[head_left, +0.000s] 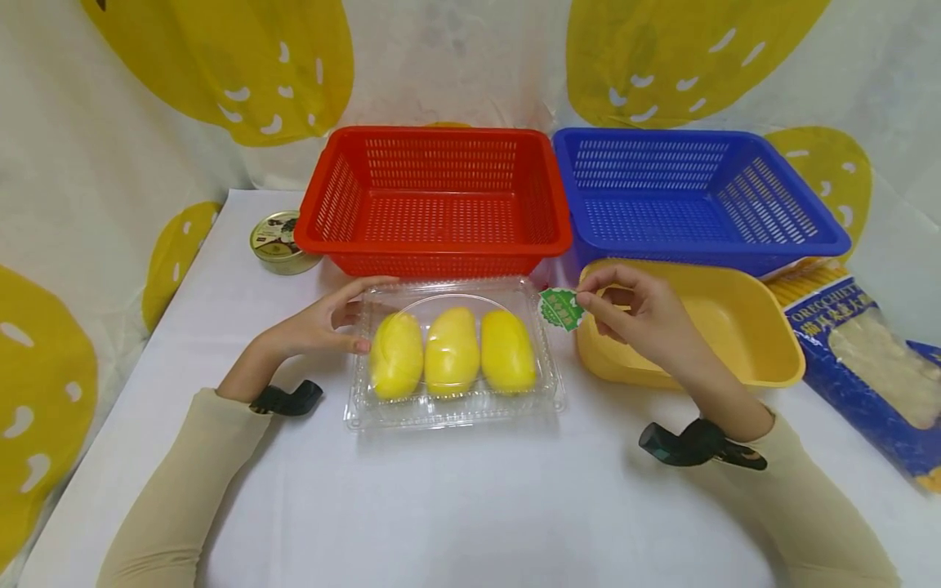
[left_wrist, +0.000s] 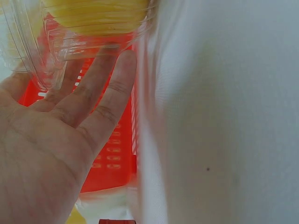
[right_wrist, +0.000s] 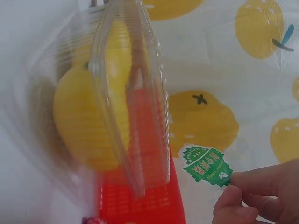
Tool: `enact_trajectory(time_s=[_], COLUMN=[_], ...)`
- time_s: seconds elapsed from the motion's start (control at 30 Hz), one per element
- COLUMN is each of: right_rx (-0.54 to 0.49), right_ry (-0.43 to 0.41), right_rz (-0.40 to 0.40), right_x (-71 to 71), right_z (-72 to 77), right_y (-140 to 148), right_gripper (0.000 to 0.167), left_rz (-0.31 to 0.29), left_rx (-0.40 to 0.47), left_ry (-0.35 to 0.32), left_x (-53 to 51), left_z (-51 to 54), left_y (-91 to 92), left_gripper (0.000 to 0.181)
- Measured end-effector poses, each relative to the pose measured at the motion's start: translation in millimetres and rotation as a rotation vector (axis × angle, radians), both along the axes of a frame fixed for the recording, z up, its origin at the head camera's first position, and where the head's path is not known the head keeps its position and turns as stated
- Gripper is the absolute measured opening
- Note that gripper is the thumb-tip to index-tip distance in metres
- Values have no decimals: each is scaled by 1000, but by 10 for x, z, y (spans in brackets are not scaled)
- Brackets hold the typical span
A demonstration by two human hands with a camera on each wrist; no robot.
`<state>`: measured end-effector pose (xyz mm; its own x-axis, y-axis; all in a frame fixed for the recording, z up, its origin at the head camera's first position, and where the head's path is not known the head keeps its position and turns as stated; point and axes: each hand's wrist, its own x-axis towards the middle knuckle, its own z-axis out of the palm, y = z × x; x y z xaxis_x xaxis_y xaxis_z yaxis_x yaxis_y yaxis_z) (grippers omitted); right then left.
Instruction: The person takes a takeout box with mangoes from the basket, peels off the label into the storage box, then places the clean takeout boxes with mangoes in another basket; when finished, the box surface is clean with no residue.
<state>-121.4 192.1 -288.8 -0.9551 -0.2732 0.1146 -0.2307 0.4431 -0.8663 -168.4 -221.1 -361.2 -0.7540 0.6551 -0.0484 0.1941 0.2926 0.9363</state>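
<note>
A clear plastic clamshell box (head_left: 456, 412) with three yellow mangoes (head_left: 452, 351) inside lies closed on the white table. My left hand (head_left: 316, 327) holds the box at its left back corner, the thumb at its left side and the fingers behind; they look fairly straight in the left wrist view. Right of the box, my right hand (head_left: 647, 314) pinches a green label (head_left: 562, 309) with a jagged edge and white characters between thumb and index finger. The label is beside the lid's right edge; from the right wrist view it looks apart from the box (right_wrist: 135, 116).
Behind the box stand a red basket (head_left: 434, 261) and a blue basket (head_left: 706, 245). A yellow tub (head_left: 757, 343) is under my right hand. Farther right lies a blue pasta bag (head_left: 867, 351). A round tin (head_left: 283, 245) sits left of the red basket.
</note>
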Motion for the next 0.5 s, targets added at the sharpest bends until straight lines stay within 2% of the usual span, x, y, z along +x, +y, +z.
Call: enact_trajectory(time_s=[0.5], right_rx=[80], right_ry=[-51], right_rz=[-159], right_x=[41], right_z=[-183], right_y=[461], right_gripper=[19], left_rz=[-8], left_rx=[13], left_ry=[-9], left_x=[-1], left_z=[4], left_y=[1], left_gripper=[87])
